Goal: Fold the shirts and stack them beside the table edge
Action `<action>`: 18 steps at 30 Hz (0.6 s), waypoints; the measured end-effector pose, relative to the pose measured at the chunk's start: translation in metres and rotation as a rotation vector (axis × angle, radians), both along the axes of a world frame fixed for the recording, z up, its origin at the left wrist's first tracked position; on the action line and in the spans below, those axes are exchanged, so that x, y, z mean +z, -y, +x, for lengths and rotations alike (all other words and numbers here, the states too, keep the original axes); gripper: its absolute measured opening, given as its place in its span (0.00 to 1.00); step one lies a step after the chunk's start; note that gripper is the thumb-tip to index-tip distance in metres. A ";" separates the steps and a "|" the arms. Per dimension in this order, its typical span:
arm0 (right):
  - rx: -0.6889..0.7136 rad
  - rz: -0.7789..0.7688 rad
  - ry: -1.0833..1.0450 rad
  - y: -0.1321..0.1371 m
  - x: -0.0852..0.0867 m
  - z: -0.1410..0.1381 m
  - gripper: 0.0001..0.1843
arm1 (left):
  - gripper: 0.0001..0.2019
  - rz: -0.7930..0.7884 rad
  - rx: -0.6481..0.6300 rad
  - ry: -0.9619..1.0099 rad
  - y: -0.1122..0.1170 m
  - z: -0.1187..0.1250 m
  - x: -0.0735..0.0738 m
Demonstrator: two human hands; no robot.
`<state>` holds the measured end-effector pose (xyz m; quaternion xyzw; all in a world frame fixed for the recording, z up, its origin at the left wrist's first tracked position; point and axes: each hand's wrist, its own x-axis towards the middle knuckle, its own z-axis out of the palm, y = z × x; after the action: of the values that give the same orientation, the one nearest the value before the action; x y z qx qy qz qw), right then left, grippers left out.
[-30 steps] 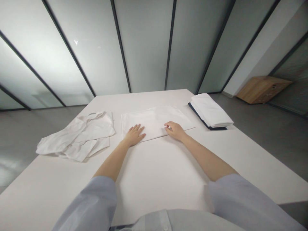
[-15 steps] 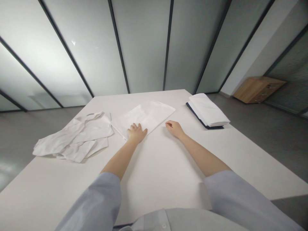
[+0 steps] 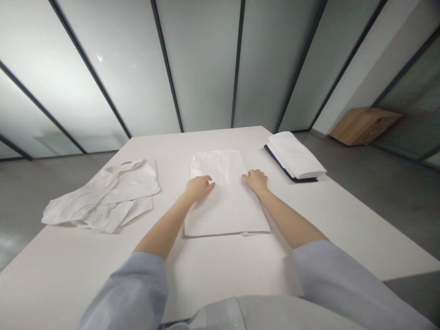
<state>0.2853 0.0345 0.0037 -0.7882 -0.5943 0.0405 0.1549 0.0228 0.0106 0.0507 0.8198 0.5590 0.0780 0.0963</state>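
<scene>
A folded white cloth [image 3: 228,208] lies flat in front of me, its near edge squared towards my body; whether it is a garment I cannot tell. My left hand [image 3: 200,188] rests on or just over its left side, fingers slightly curled and apart, holding nothing. At the cloth's right edge is my right hand [image 3: 256,179], fingers loosely spread, the thumb touching the fabric. A loose, crumpled white garment [image 3: 113,195] spreads out to the left of my left hand.
A stack of folded white cloth [image 3: 297,153] on a dark navy piece [image 3: 304,179] sits at the table's right edge. The white table [image 3: 220,270] ends at a frosted glass wall [image 3: 202,64]. A wooden cabinet [image 3: 360,126] stands on the floor at the far right.
The white cloth has turned from a slanted position to lie straight and nearer to me. My left hand has shifted slightly, and my right hand has opened and come onto the cloth's edge.
</scene>
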 end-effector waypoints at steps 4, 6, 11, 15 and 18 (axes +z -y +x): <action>-0.021 -0.020 -0.022 0.000 0.004 0.001 0.24 | 0.26 0.104 0.446 -0.044 -0.036 -0.033 -0.016; -0.023 -0.026 -0.044 -0.002 0.004 0.002 0.22 | 0.30 0.033 0.473 -0.080 -0.042 -0.038 -0.026; 0.022 0.041 -0.296 -0.010 -0.001 0.004 0.19 | 0.26 -0.020 0.352 -0.003 -0.044 -0.028 -0.039; 0.015 0.051 -0.628 -0.014 -0.004 0.006 0.20 | 0.19 -0.115 0.327 0.236 -0.046 -0.024 -0.036; -0.028 0.035 -0.863 -0.014 -0.004 0.006 0.26 | 0.24 -0.213 0.378 0.626 -0.047 -0.022 -0.034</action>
<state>0.2913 0.0480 0.0000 -0.7043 -0.4649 0.3542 0.4030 0.0010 0.0572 0.0166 0.6243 0.6488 0.2825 0.3308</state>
